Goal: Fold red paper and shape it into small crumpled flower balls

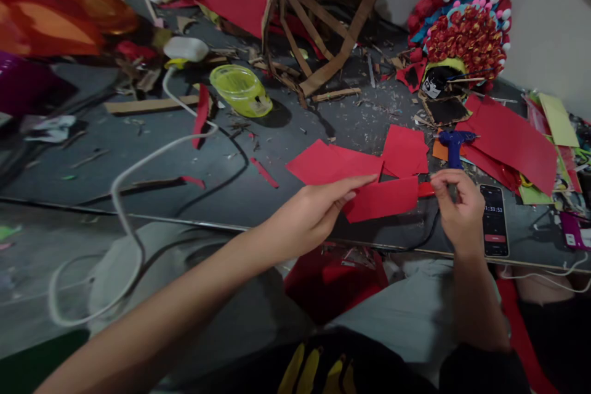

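Note:
My left hand (318,212) holds a rectangular piece of red paper (385,198) by its left end, thumb and fingers pressed together on it. My right hand (462,206) is closed in a pinch on a narrow red piece (426,189) at the paper's right edge. Whether this piece is a strip or a tool's handle, I cannot tell. Just beyond the hands lie more red paper pieces (335,161) and a red square (405,151). Behind my right hand, a blue glue gun (455,144) rests on the dark table.
A phone (494,221) lies right of my right hand. Red sheets (512,141) are piled at the right. Farther back stand a yellow tub (242,91), a cardboard frame (323,31) and a decorated headpiece (466,31). A white cable (124,197) crosses the table's left side.

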`<state>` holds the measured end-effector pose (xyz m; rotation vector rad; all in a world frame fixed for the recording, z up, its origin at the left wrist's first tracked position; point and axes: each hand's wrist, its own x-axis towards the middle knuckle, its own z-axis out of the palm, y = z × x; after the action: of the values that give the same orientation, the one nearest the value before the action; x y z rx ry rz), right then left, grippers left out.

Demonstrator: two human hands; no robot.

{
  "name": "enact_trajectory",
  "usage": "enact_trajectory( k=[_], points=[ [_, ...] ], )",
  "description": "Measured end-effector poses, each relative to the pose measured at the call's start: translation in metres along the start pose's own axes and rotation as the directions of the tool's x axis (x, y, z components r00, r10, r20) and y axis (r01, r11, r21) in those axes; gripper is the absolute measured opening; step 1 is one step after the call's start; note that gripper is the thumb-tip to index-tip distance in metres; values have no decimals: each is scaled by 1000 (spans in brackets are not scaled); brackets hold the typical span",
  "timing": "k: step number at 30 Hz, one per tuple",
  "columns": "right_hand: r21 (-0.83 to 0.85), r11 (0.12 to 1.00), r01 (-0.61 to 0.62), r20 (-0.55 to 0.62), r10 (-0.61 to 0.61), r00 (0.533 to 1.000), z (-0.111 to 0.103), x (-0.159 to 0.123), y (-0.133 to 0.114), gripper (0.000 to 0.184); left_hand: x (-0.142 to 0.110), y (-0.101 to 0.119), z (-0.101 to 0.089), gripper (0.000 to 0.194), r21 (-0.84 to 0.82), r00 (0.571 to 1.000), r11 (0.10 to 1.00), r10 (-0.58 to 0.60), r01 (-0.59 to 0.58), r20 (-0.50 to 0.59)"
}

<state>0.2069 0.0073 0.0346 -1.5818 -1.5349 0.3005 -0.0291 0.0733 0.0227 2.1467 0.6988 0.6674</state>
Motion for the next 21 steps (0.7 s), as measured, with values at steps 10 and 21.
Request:
enact_trajectory(
  k=[10,21],
  points=[
    [347,828,-440,364,314,877,17,-8,-6,35,3,-6,14,32,106,982,994,42,-22,-185],
    [146,954,-263,448,173,877,8,-9,-20,22,0,10,10,23,-318,960,916,-274,245,-51]
  ],
)
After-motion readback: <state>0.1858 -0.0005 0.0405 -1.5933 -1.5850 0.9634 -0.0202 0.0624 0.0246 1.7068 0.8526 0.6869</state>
